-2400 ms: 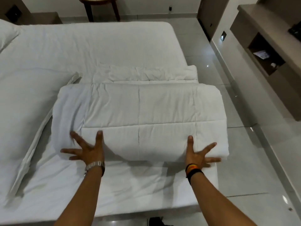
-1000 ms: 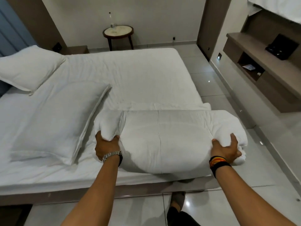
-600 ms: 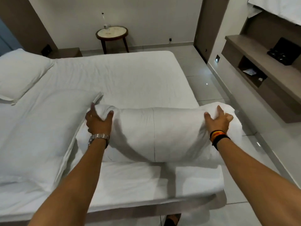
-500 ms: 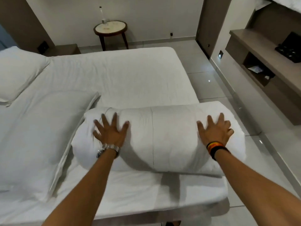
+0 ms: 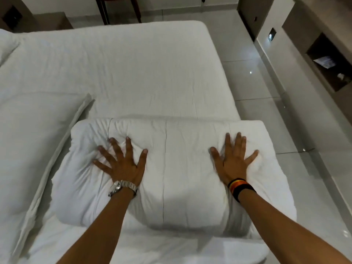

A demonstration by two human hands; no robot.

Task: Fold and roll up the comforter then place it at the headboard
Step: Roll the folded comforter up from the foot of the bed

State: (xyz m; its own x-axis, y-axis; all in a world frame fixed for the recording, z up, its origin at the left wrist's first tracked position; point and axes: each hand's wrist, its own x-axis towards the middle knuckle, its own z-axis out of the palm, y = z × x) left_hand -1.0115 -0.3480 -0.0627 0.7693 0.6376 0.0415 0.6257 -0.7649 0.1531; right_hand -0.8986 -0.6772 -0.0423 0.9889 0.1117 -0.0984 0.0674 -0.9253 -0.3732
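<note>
Pressing down on 1 rolled white comforter point(image 5: 177, 168), 2 hands lie flat on its top surface. The left hand point(image 5: 122, 164) rests on the left third of the roll with its 5 fingers spread and straight; the fabric dents and wrinkles around the fingertips. The right hand point(image 5: 233, 161) rests on the right third, fingers likewise spread and straight. Neither grip closes on anything: both are fully extended, palms down, holding no fold of cloth.

The left wrist carries 1 metal watch point(image 5: 122, 187); the right wrist carries 1 dark striped wristband point(image 5: 240, 187).

The comforter lies crosswise on the near part of the bed point(image 5: 133, 73), close to the near edge. Its right end overhangs the right edge of the mattress, above the tiled floor point(image 5: 253, 88). Its left end touches 1 large white pillow point(image 5: 34, 141), which lies along the left side of the bed. The corner of a 2nd pillow point(image 5: 6, 44) shows at the upper left frame edge.

Beyond the roll, the wrinkled sheet runs bare to the far edge of the mattress. To the right of the bed, a strip of floor separates the mattress from 1 wall unit point(image 5: 304, 60) with an open niche point(image 5: 331, 61) holding small items too blurred to identify. 2 dark furniture legs point(image 5: 102, 10) stand past the far edge.
</note>
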